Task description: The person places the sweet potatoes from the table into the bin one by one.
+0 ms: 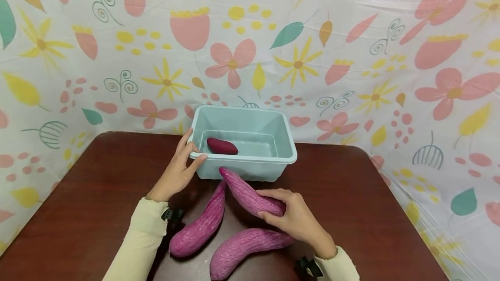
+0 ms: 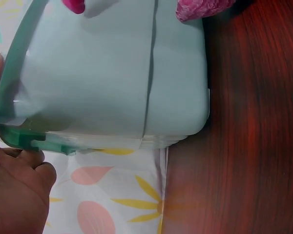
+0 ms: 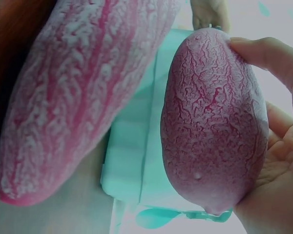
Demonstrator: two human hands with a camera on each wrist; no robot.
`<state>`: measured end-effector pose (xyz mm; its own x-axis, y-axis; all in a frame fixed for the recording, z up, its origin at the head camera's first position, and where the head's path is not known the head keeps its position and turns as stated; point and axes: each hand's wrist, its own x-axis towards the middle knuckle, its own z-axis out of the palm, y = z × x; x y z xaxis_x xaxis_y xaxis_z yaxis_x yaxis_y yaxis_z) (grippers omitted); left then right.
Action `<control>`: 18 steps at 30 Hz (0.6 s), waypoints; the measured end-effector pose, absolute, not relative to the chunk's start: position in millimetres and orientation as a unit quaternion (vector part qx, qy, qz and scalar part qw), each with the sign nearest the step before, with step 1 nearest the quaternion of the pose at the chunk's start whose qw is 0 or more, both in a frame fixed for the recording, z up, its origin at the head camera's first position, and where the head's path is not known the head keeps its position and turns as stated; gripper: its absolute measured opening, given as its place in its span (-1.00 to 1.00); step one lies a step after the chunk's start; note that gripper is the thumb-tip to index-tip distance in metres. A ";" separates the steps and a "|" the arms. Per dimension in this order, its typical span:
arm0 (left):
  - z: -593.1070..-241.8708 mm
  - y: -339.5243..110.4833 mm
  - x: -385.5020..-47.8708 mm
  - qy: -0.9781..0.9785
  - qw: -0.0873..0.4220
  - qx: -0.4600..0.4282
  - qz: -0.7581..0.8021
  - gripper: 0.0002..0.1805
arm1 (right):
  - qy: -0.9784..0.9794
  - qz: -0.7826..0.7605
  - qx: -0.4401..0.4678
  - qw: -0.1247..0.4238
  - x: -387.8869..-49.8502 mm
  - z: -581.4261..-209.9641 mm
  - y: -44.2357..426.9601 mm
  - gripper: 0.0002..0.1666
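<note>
Across counter (image 1: 351, 194), steady bin (image 1: 269, 170) at twelve o'clock, clasped in left grip (image 1: 179, 174); lift sweet potato (image 1: 247, 189) rim-high, pinched in right grip (image 1: 293, 215).

Your right hand (image 1: 293, 216) grips a streaked purple eggplant (image 1: 247, 193), narrow end toward the pale-blue bin (image 1: 265, 171). Your left hand (image 1: 179, 171) holds that bin's front-left rim; it stands upright.

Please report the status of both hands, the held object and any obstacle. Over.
Left hand gripping rim of blue plastic bin. Right hand holding purple sweet potato, outside bin. Nothing visible covering bin's opening.
</note>
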<state>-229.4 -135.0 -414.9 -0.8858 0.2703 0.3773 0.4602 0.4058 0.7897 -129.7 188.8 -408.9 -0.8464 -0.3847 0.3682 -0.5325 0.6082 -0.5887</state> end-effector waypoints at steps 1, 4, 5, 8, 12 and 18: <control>-414.9 -135.6 -229.3 -0.834 0.095 -0.219 -0.498 -0.75 | -0.891 0.359 0.261 0.102 -130.2 -408.0 188.4 -0.47; -414.9 -137.0 -229.5 -0.835 0.095 -0.222 -0.494 -0.74 | -0.887 0.359 0.270 0.108 -130.7 -404.3 188.5 -0.47; -415.1 -137.3 -229.8 -0.835 0.096 -0.224 -0.494 -0.73 | -0.885 0.361 0.274 0.112 -130.7 -402.8 189.0 -0.47; -414.9 -138.0 -229.8 -0.834 0.098 -0.224 -0.494 -0.75 | -0.878 0.366 0.281 0.125 -131.4 -397.6 190.5 -0.46; -414.5 -137.9 -229.3 -0.833 0.099 -0.225 -0.496 -0.76 | -0.874 0.370 0.287 0.131 -132.8 -392.5 191.8 -0.47; -415.0 -136.4 -229.5 -0.831 0.097 -0.227 -0.499 -0.76 | -0.868 0.372 0.299 0.134 -133.5 -387.9 191.0 -0.50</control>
